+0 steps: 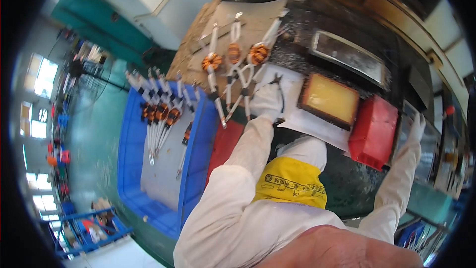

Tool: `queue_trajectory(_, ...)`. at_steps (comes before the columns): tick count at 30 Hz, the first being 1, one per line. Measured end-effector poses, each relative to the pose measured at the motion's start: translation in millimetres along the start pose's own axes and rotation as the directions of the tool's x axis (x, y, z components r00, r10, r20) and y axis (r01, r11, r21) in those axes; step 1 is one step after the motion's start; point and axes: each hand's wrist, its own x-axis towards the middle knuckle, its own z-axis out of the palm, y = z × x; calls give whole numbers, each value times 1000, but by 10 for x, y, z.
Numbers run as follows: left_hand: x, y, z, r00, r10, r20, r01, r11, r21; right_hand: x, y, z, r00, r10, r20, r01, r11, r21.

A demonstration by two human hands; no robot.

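Note:
My left hand (267, 101), in a white glove, is closed around a pair of pliers (276, 79), whose dark jaws point away from me over a white sheet (297, 114). Just left of it, several copper-wound ring coils (234, 53) with white-sleeved leads lie on a flat board (225, 25). At the far right, my gloved right hand (416, 128) reaches past a red plastic bin (374, 130); its fingers look stretched out, and I see nothing in them. Between the hands sits a dark-rimmed tray (300, 100) with a pale yellow surface.
A blue crate (186, 183) on the left holds more coils (161, 111) and has a dividing wall. Behind the yellow-surfaced tray lies a long silvery metal tray (349, 57). A yellow printed cloth (290, 181) covers my lap. A standing fan (77, 68) is farther left.

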Motion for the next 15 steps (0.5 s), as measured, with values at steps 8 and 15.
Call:
queue_trajectory(8,-128,-13,-139,998,-23,-57,22,999,-24,-1731,-589,403,959,-11,282,5,1000,24)
queue_trajectory(15,-151,2,-217,999,-3,-32,2,1000,-29,-1986,-194,579,965,-228,128,239,968,-81)
